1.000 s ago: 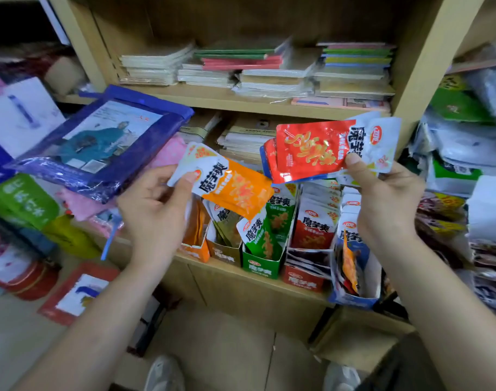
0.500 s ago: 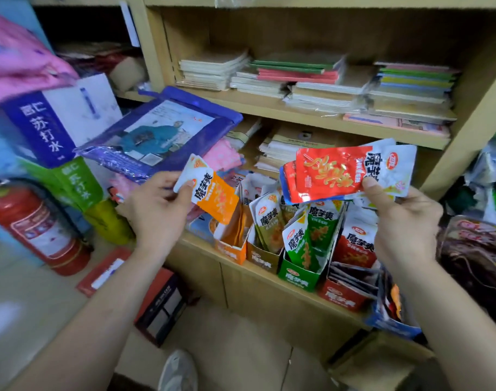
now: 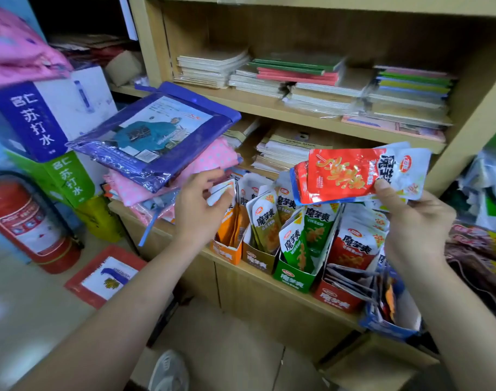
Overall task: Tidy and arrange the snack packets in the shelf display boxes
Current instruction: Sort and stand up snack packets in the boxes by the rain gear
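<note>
Gripping 魔芋爽 packets (image 3: 339,176), right hand (image 3: 413,221); left hand (image 3: 198,210) seemingly pinching packet (image 3: 222,190).

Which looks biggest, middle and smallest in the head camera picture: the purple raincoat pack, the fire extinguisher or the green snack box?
1. Purple raincoat pack
2. Fire extinguisher, though the picture edge cuts part of it off
3. Green snack box

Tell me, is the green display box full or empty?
Full, or nearly: green packets stand upright in the green box, crowded together, tops rising above its front wall.
</note>
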